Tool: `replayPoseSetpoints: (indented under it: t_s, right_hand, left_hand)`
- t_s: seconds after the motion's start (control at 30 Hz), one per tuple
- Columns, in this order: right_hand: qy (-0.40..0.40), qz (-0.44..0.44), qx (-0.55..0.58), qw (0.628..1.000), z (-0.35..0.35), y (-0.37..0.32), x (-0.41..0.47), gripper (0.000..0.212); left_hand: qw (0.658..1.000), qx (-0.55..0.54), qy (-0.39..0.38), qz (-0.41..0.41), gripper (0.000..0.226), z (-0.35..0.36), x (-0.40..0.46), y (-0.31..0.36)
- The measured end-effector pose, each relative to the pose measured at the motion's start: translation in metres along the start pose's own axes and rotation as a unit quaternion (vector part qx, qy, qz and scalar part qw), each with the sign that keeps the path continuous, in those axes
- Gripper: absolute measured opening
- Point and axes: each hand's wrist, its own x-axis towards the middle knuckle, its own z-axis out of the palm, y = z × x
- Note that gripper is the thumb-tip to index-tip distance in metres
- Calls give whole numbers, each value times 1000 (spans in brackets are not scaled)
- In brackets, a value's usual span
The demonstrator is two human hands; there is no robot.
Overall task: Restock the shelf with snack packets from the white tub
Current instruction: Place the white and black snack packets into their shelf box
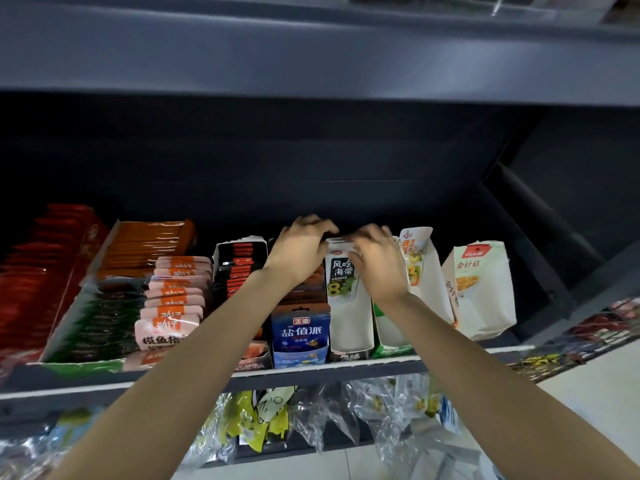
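A dark grey store shelf [311, 374] is seen from above, with the underside of a higher shelf spanning the top of the view and a pale tiled floor at the lower right. At the far left of the shelf a row of red packets [31, 282] is stacked, followed by an open carton of orange packets [145, 244] with dark green-edged packets in front of it. Next, a row of pink sausage packs [173, 299] is lined front to back, and beside it a white carton of black-and-red packets [239, 265] is set. The left hand [299, 249] is reached over the row behind the blue snack box [300, 336], its fingers curled downward at the back of that row; whether anything is pinched by them cannot be told. Just beside it, the right hand [375, 259] is held over the white kelp carton [346, 299], with its fingers bent onto the top edges of the snack packets [337, 242] standing at the rear of that carton, the grip itself being hidden by the hand. Further right, two more white cartons are placed: a tall one with yellow print [420, 268] and a mushroom snack carton [479, 289], tilted outward. Below the shelf edge, clear and yellow plastic bags [263, 417] are hung.
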Motion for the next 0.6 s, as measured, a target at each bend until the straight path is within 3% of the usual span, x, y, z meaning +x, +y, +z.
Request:
replayPoseSetpoints:
  t_s: [0.27,0.47,0.6]
  right_hand:
    - [-22,119,181,976,-38,37,-73,24]
    - [-104,235,155,954,-87,110,-184,22]
    - [-132,358,123,916,-106,167,-272,25]
  left_hand:
    - [987,-140,32,74,21,20,-39,57]
    - [970,-215,-24,112,14,86,-72,135]
    - [956,-242,-129,105,13,154,-97,193]
